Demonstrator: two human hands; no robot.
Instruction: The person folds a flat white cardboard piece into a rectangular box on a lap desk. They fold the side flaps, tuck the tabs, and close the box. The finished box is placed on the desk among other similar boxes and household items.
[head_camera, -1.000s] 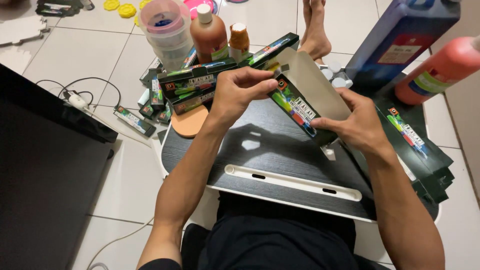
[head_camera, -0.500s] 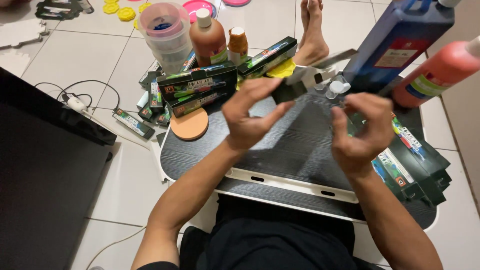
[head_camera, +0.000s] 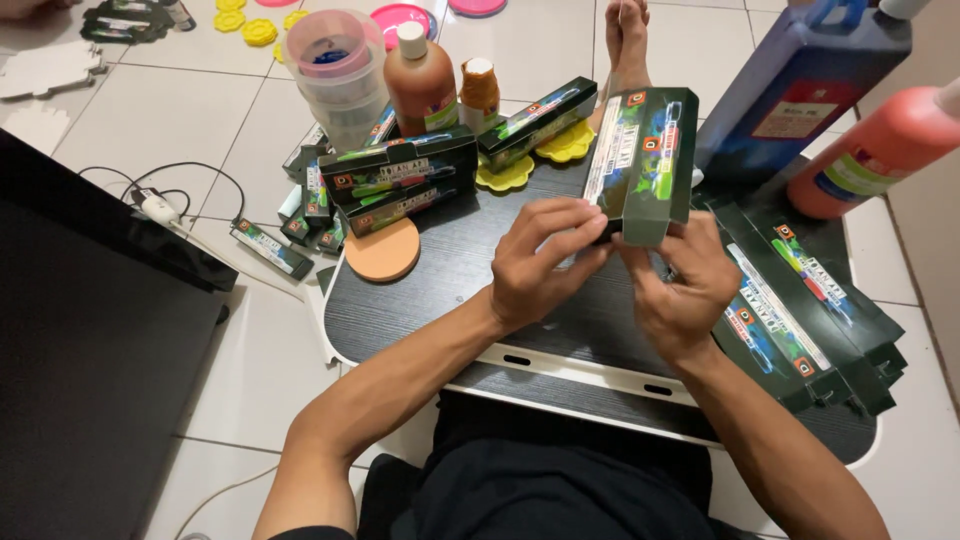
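Carton: dark green printed box (head_camera: 640, 165), being held upright above the far middle of the dark surface (head_camera: 450, 290), its lower end meeting both hands.
Left hand: left hand (head_camera: 535, 262) closing thumb and fingers (head_camera: 560, 222) on the carton's bottom left corner, pinching the card there.
Right hand: right hand (head_camera: 675, 285) working under the bottom end, fingers curled in; possibly tucking a flap, though hiding behind the box makes it hard to tell.
Handling: judging as light and hollow, thin folded card, stiff along creases yet denting easily under a hard squeeze; glossy print likely sliding a little against dry skin.
Where to hold: gripping best across the narrow side walls near a corner, where folds are giving strength; avoiding the broad faces.
Shapes and materials: lying flat at the right, a fanned stack of unfolded cartons (head_camera: 800, 310), same green card; standing at the far left, finished boxes (head_camera: 400, 180) piled together.
Nearby: resting on the surface near the boxes, a round tan pad (head_camera: 381, 250), matte; standing on the tiled floor, a brown bottle (head_camera: 422, 80) with white cap, smooth plastic; leaning at the right, a large blue bottle (head_camera: 810, 80) and a red bottle (head_camera: 880, 150).
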